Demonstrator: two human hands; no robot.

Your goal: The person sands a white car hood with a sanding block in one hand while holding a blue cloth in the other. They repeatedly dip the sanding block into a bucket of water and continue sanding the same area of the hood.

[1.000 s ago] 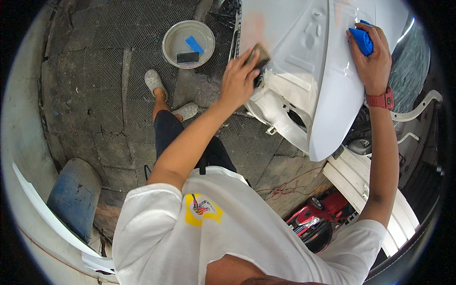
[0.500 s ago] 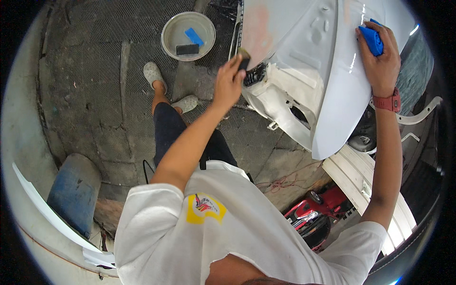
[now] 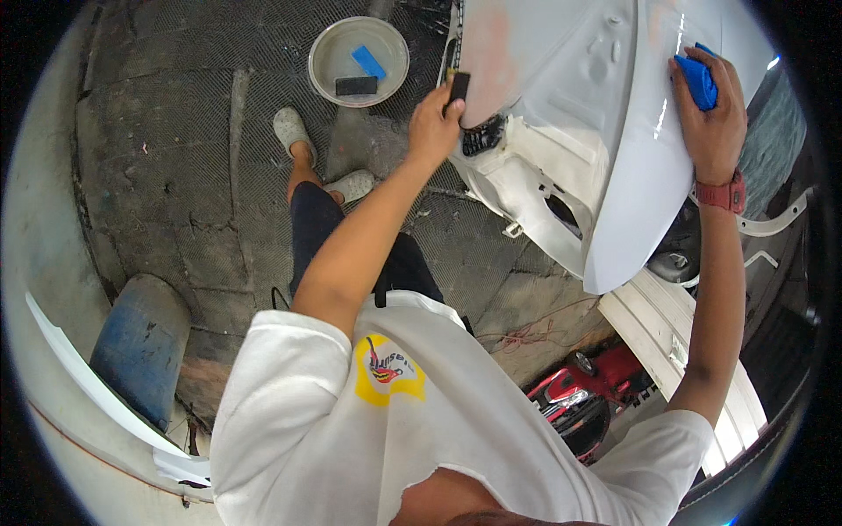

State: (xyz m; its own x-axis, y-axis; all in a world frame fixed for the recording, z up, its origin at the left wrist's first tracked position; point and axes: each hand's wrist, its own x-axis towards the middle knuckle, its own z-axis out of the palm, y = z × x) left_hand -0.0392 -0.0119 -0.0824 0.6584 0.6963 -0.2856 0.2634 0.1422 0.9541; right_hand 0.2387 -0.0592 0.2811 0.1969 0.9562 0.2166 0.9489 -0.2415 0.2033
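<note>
Head view: left hand (image 3: 431,130) grips dark block (image 3: 460,86), long axis roughly near-far, at panel's (image 3: 548,66) left edge; contact unclear. Pink patch (image 3: 488,57) lies just right, left hand nearer. Right hand (image 3: 715,127), farther right, grips blue cloth (image 3: 699,84) over panel.

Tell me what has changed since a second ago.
The left hand has moved its dark block leftward to the left edge of the pale panel and turned it, uncovering more of the black part there. Nothing was grasped or released. The right hand stays on the panel with the blue bundle; the basin and its contents are unchanged.
</note>
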